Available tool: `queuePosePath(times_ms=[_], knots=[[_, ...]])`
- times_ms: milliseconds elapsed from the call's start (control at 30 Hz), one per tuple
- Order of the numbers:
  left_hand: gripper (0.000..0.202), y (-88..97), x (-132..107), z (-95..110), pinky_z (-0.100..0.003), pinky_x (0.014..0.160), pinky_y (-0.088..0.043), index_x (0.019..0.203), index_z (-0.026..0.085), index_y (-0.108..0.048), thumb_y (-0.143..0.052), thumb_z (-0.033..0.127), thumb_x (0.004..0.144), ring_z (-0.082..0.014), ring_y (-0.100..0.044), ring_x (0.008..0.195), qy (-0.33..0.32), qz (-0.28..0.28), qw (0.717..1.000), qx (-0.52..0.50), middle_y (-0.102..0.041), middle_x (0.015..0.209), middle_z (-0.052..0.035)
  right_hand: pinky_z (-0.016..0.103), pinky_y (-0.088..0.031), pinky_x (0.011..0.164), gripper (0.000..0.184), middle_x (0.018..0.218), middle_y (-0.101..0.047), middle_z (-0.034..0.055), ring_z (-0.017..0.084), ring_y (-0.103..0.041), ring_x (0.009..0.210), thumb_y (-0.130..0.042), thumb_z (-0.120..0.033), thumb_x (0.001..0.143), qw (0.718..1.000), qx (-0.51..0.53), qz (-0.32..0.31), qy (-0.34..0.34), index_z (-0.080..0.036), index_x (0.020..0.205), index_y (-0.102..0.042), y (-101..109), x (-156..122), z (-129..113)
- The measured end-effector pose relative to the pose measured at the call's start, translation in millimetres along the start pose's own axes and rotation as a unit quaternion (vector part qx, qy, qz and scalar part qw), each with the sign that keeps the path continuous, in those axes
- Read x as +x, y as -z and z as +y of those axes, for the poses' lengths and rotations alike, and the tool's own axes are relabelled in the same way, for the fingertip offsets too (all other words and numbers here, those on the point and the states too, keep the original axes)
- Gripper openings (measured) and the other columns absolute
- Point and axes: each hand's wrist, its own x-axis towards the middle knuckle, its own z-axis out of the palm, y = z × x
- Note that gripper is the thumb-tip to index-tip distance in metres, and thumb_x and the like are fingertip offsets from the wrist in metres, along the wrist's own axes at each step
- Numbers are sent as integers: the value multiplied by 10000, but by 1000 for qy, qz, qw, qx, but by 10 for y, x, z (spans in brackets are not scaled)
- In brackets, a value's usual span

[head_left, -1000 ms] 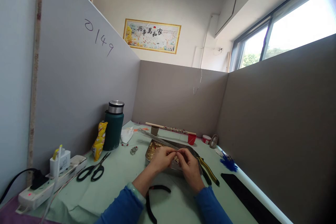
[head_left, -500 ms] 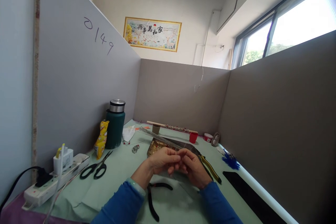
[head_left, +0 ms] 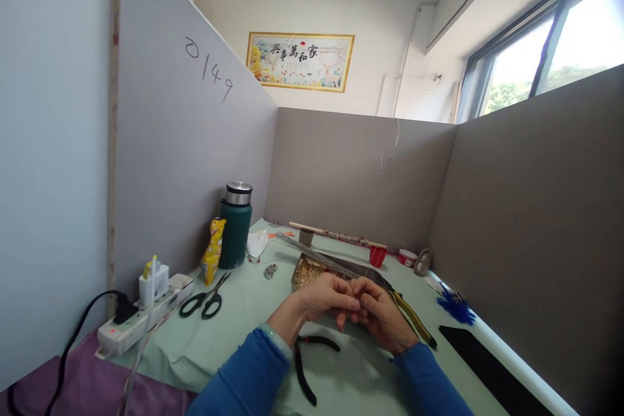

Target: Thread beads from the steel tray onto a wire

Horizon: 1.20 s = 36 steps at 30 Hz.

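My left hand and my right hand meet over the table, fingertips pinched close together. Between them is what looks like a thin wire, very fine and mostly hidden by the fingers. Behind the hands, a tray holds gold-coloured and red small pieces. Across that tray lies a bundle of thin wires. Black-handled pliers lie open below my left hand. Pliers with yellow-and-black handles rest just right of my right hand.
Scissors, a power strip, a yellow packet and a green flask stand or lie at left. Behind are a red cup and a beaded stick. At right are a blue feathery piece and a black strip.
The whole view has shifted, so everything appears further right. My hands keep the same pinched pose close together; nothing has visibly been picked up or let go.
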Motion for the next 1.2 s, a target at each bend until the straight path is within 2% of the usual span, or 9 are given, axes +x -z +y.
queuePosePath(times_ms=[267,433,567,667,733,800,900,1033,1200], knots=[[229,-23,8,17,-213,491,-412,667,104,-613,-665,325,637,-81,-532,427,-23,39,997,60,-628,622,-16,226,-332,485,332,610,-462,-36,91,-446,501,-691,-412,679,1000,18,-3,4,-187,649,-449,38,9,-2],[209,-24,69,-29,-213,471,-402,677,119,-601,-601,328,676,-93,-534,421,-32,117,985,120,-631,615,-11,225,-304,481,321,544,-434,-42,96,-406,506,-665,-428,702,997,-43,63,15,-180,652,-468,88,56,50],[191,-66,97,-64,-207,480,-385,625,138,-606,-513,278,715,-121,-545,436,-50,218,935,276,-547,438,13,218,-239,442,314,522,-452,-48,77,-335,455,-675,-422,689,987,-101,120,45,-176,646,-484,154,126,151],[227,-90,107,-82,-207,503,-391,599,149,-615,-467,257,732,-133,-558,464,-72,258,893,362,-524,395,6,214,-212,429,311,505,-449,-55,70,-318,437,-674,-416,689,982,-126,133,45,-177,632,-485,180,157,196],[233,-87,111,-79,-211,506,-397,615,146,-629,-477,277,732,-139,-564,472,-57,252,899,355,-541,411,-2,215,-218,429,298,508,-465,-52,73,-331,436,-665,-419,697,980,-140,138,41,-175,646,-502,181,160,197],[213,-68,112,-62,-218,499,-405,678,132,-646,-515,295,717,-141,-570,475,-32,224,926,301,-581,471,-10,217,-235,433,285,511,-480,-48,79,-351,440,-655,-425,706,979,-139,141,43,-174,671,-522,178,155,182],[274,-25,108,-24,-223,482,-420,877,119,-637,-582,305,682,-116,-564,465,-28,193,961,195,-659,710,-41,212,-245,434,282,498,-464,-59,79,-356,435,-639,-434,717,983,-103,144,43,-180,690,-520,176,145,154],[389,16,108,12,-200,434,-397,996,108,-604,-540,398,745,-63,-479,405,-83,228,961,129,-629,708,-31,203,-252,435,278,497,-459,-65,73,-358,432,-645,-423,712,984,-111,136,33,-181,683,-511,148,131,132],[301,15,127,23,-190,382,-345,834,88,-663,-600,349,698,-52,-410,381,-93,254,951,149,-568,569,2,204,-302,441,285,536,-515,-38,87,-425,461,-625,-445,725,983,-156,94,23,-175,706,-537,60,96,81]])
